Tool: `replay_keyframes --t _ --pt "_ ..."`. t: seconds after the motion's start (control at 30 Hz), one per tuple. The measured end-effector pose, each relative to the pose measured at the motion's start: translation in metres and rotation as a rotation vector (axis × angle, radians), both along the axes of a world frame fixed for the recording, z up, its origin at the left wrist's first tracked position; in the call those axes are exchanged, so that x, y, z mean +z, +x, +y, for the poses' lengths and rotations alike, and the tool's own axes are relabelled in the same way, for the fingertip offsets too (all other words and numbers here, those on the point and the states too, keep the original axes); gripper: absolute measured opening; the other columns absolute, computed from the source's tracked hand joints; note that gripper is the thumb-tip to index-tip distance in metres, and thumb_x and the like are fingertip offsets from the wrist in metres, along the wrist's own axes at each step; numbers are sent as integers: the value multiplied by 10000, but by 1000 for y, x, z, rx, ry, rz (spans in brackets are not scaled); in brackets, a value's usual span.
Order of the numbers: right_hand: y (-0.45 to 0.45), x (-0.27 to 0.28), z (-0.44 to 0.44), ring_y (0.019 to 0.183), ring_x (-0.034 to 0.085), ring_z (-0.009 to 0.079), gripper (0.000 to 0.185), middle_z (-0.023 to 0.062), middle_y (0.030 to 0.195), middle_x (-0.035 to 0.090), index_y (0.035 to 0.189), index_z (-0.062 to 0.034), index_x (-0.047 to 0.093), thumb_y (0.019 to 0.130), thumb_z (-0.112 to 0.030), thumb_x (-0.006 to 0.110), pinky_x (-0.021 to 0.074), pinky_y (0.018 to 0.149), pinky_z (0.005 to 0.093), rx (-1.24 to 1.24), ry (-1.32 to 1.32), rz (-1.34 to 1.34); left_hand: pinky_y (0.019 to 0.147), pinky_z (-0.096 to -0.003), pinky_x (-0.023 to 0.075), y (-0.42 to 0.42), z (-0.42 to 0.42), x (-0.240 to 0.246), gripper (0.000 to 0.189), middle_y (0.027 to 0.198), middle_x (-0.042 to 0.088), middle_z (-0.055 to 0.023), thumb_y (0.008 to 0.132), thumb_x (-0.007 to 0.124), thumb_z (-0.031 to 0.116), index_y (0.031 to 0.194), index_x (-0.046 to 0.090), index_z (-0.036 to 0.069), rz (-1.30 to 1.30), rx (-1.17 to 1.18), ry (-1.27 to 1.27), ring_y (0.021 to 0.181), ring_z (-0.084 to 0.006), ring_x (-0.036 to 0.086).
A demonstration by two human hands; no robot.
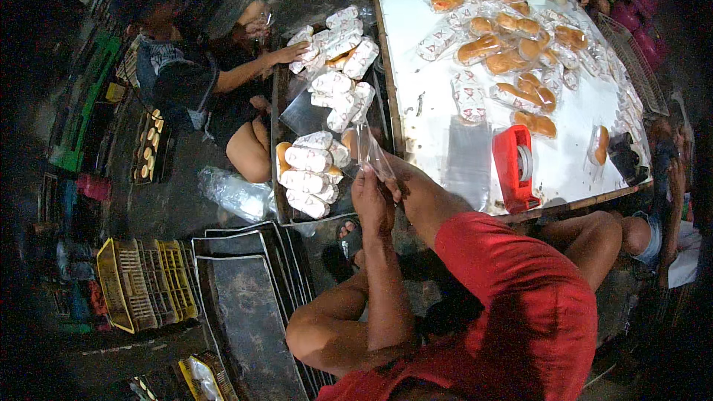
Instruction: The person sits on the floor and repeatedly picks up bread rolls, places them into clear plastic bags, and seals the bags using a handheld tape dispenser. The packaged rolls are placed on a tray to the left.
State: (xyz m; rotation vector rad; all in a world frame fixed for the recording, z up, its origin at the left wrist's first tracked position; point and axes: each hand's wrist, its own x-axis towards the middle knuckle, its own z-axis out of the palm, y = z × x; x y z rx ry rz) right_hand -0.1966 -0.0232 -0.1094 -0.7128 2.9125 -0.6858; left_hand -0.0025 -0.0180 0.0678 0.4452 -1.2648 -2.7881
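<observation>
My left hand (372, 195) pinches the lower end of a clear plastic bag (369, 147). The bag stands up from my fingers and looks flat, though glare hides part of it. Behind it my right hand (351, 140) reaches over a dark metal tray (282, 94); the bag covers most of its fingers, so its grip is unclear. Bread rolls in white printed wrappers lie in that tray: a near pile (308, 174), a middle group (342, 94) and a far pile (337, 39). Brown crust shows at some ends.
A white-topped table (409, 94) bears many bagged bread rolls (501, 39), a red tape dispenser (515, 170) and flat clear bags (467, 161). Across the tray, a co-worker's hand (292, 52) touches the far pile. Stacked baking trays (239, 301) and yellow crates (145, 284) stand at lower left.
</observation>
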Motion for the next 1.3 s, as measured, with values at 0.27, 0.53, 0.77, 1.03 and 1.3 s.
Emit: replay_keyframes --t 0.27,0.53,0.77,1.03,1.3 --pt "58 53 45 975 632 186 414 113 1119 656 1361 -132 454 1015 -351 520 533 809 324 -65 -632 14 497 -238 444 -23 11 -28 207 741 642 -45 1014 581 208 1081 622 17 103 318 -520 546 -115 559" --pt "190 169 205 1111 604 194 401 146 1193 652 1305 -77 549 959 -258 640 509 888 341 -208 -831 -125 631 -273 494 -14 80 -24 419 825 680 -72 1025 487 329 1002 700 -31 -141 280 -63 710 -142 628" --pt "229 202 270 1034 658 226 353 146 1060 715 1200 -29 643 912 -225 701 502 914 350 -274 -725 -119 763 -270 523 20 139 2 414 1047 680 -100 1000 533 306 1172 649 -52 28 -41 -59 886 -154 651" --pt "248 162 289 985 620 216 289 90 1017 646 1066 -42 637 898 -264 717 493 863 364 -507 -829 -40 707 -265 528 32 161 3 338 950 697 -84 932 692 238 1108 665 -49 79 -176 -264 795 -142 651" --pt "241 102 310 910 576 131 171 24 970 604 1058 -34 588 912 -84 662 478 863 299 -805 -1192 56 686 -305 539 31 159 -18 362 962 683 -58 924 684 359 1107 650 48 138 -648 -482 814 -156 662"
